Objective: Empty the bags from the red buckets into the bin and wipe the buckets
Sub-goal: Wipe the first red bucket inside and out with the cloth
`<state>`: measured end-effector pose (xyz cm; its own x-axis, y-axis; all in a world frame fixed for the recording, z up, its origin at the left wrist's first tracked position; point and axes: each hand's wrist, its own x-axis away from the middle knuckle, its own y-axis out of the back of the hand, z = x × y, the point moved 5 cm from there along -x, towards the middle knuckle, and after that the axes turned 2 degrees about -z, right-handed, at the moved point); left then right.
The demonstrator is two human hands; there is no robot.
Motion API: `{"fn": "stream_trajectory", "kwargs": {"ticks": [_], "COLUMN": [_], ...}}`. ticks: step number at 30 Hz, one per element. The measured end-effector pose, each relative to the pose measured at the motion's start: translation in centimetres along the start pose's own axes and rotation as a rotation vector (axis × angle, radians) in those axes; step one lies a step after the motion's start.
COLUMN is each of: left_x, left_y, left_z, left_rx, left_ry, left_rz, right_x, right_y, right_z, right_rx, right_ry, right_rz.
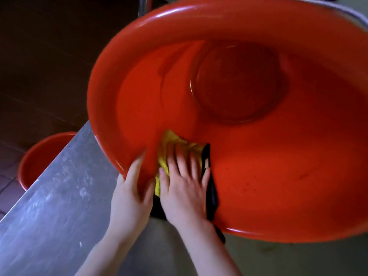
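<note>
A large red bucket [298,156] fills most of the view, tipped toward me on a steel table, its inside empty of bags. My left hand [131,194] grips the near rim, thumb inside the wall. My right hand [185,188] lies flat with fingers spread on a yellow and black cloth [171,142], pressing it against the inner wall just beside the left hand. The cloth's black edge hangs over the rim. The fingers look blurred.
The steel table [59,196] runs diagonally from bottom left. A second red bucket [37,160] stands on the dark tiled floor [39,66] beyond the table's left edge. A metal leg [143,6] rises behind the big bucket.
</note>
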<state>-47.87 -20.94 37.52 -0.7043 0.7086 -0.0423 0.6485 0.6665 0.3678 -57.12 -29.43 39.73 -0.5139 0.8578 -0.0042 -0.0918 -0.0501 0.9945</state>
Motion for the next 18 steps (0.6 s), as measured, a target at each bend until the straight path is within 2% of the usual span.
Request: {"fn": "stream_trajectory", "kwargs": {"ticks": [2,5,9,11,14,18], "left_x": [-0.1,0.0,0.3,0.3,0.4,0.1], "left_y": [0.3,0.5,0.2,0.1,0.0,0.1], "left_z": [0.2,0.1,0.1,0.1,0.2,0.4], "left_rx": [0.013,0.015,0.057,0.044,0.036,0.018], "left_ry": [-0.034,-0.052,-0.038,-0.048,-0.052,-0.039], "left_rz": [0.013,0.034,0.055,0.057,0.060,0.069], "right_x": [-0.1,-4.5,-12.4,-13.8,-11.4,-2.5], "right_y": [-0.2,-1.0,-1.1,-1.2,-1.2,-0.4], "right_z": [0.2,-3.2,-7.4,-7.5,-5.6,-1.4], "right_rx": [-0.031,0.046,-0.072,-0.093,-0.056,0.008], "right_ry": [-0.006,-0.056,-0.301,-0.353,-0.296,-0.004], "right_rz": [0.022,0.056,0.164,0.182,0.150,0.018]}}
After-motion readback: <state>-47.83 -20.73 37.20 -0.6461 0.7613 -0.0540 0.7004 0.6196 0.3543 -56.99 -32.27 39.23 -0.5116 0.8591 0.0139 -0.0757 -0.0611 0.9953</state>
